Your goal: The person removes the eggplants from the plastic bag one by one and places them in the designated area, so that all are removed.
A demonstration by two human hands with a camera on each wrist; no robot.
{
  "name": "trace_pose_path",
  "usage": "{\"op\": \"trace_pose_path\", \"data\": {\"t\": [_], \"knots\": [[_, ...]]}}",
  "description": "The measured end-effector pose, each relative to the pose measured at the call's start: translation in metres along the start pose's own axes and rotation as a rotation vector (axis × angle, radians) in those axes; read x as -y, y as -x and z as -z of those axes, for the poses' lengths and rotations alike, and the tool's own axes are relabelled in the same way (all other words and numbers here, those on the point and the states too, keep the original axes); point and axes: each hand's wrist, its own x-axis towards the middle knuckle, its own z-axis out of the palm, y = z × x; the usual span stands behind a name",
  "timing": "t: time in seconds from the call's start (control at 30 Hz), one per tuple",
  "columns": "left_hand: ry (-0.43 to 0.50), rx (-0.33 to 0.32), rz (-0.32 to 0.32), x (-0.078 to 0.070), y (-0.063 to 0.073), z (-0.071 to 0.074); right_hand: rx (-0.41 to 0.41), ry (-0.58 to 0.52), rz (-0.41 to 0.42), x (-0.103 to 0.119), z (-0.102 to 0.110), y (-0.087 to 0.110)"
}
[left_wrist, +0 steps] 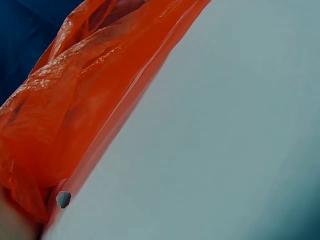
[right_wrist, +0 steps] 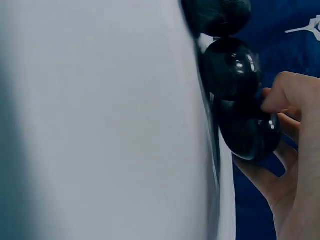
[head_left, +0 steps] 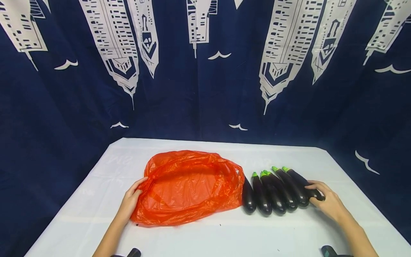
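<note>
An orange-red plastic bag [head_left: 186, 189] lies spread on the white table, its wide mouth facing the head camera. At the bag's left edge, my left hand [head_left: 131, 200] pinches the thin plastic between thumb and fingers. In the left wrist view the bag [left_wrist: 85, 115] covers the upper left, and only a sliver of the hand [left_wrist: 15, 220] shows. My right hand [head_left: 327, 201] grips the rightmost eggplant [head_left: 298, 178] near its thick end. The right wrist view shows thumb and fingers around that eggplant [right_wrist: 247, 132], which touches its neighbour [right_wrist: 232, 70].
Several more dark eggplants [head_left: 262, 196] lie side by side between the bag and my right hand, green stem ends pointing away. The leftmost [head_left: 248, 198] touches the bag's right side. Behind the white table [head_left: 205, 242] hangs a navy curtain [head_left: 199, 96] with white printed buildings.
</note>
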Motion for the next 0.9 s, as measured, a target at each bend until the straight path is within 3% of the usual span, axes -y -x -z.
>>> {"op": "trace_pose_path", "data": {"t": [0.33, 0.73, 0.9], "knots": [[-0.023, 0.009, 0.025, -0.003, 0.002, 0.001, 0.03, -0.016, -0.006, 0.008, -0.008, 0.006], [-0.017, 0.006, 0.027, -0.002, 0.001, -0.001, 0.076, 0.054, -0.068, 0.014, -0.008, 0.009], [-0.016, 0.006, 0.04, -0.002, 0.0, 0.0, 0.01, 0.049, -0.021, 0.02, -0.005, 0.007]]}}
